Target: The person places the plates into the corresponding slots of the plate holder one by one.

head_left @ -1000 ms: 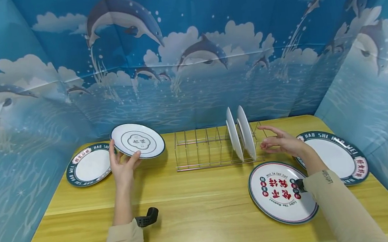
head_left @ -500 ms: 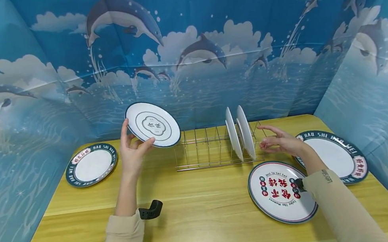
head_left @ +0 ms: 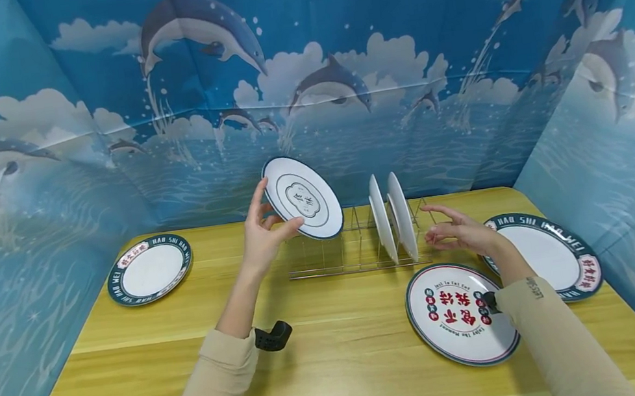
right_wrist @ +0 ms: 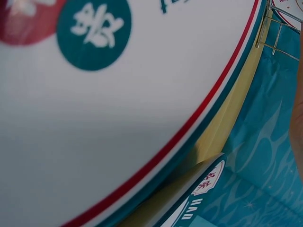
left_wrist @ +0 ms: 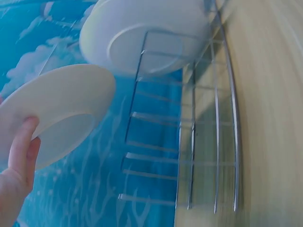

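In the head view my left hand [head_left: 263, 237] pinches a white plate [head_left: 302, 198] with a dark blue rim and a flower-shaped emblem, thumb on its face and fingers behind. The plate is tilted and raised over the left part of a wire dish rack [head_left: 326, 270]. The left wrist view shows its plain underside [left_wrist: 71, 99], with the rack wires to the right. Two white plates [head_left: 383, 220] stand upright in the rack's right slots. My right hand [head_left: 463, 234] hovers by the rack's right end, fingers loosely bent, holding nothing.
A plate with red lettering [head_left: 458, 345] lies below the right forearm. A large green-rimmed plate [head_left: 542, 257] lies at the right, partly behind that arm. A smaller green-rimmed plate [head_left: 152, 272] rests at the left. Dolphin-printed curtains [head_left: 309, 127] surround the wooden table [head_left: 361, 376].
My left hand has carried the blue-rimmed plate to the right and up, from beside the small green-rimmed plate to over the rack, tilting it more steeply. The right hand has stayed put.
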